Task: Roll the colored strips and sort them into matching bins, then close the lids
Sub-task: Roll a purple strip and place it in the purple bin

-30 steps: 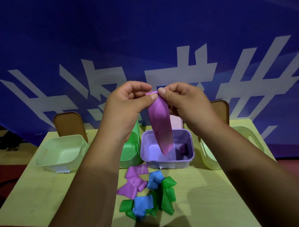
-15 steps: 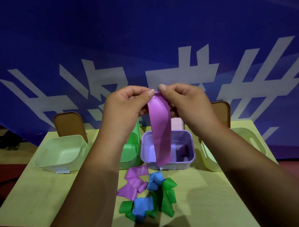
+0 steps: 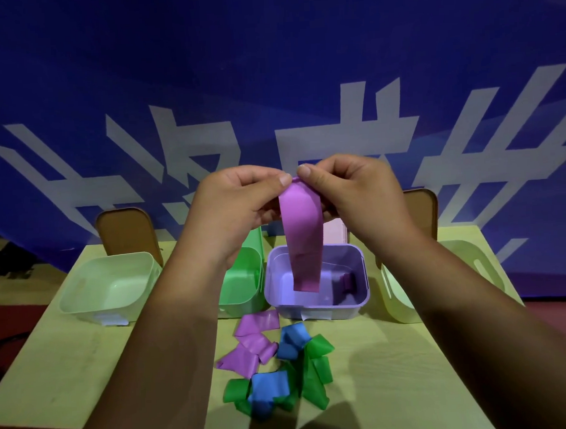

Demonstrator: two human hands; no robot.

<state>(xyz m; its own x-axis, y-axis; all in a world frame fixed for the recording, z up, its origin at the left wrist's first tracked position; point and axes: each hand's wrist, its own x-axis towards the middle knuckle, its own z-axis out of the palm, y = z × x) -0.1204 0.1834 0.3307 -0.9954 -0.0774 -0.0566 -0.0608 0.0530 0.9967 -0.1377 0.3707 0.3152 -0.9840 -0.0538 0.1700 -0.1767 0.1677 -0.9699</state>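
A purple strip (image 3: pixel 304 239) hangs straight down above the purple bin (image 3: pixel 316 305). My left hand (image 3: pixel 233 210) and my right hand (image 3: pixel 355 191) both pinch its top end, thumbs nearly touching. A small dark purple roll (image 3: pixel 347 280) lies inside the purple bin. A heap of purple strips (image 3: pixel 253 342), blue strips (image 3: pixel 292 338) and green strips (image 3: pixel 316 371) lies on the table in front of the bin. The green bin (image 3: pixel 245 280) stands left of the purple one, partly behind my left forearm.
A pale green bin (image 3: pixel 111 286) sits at the left and a yellow-green bin (image 3: pixel 472 264) at the right on the yellow-green table (image 3: pixel 71 369). Brown lids (image 3: pixel 128 230) stand upright behind the bins. A blue banner hangs behind the table.
The strip has straightened out flat and hangs longer; both hands shifted slightly downward and keep pinching its top end.
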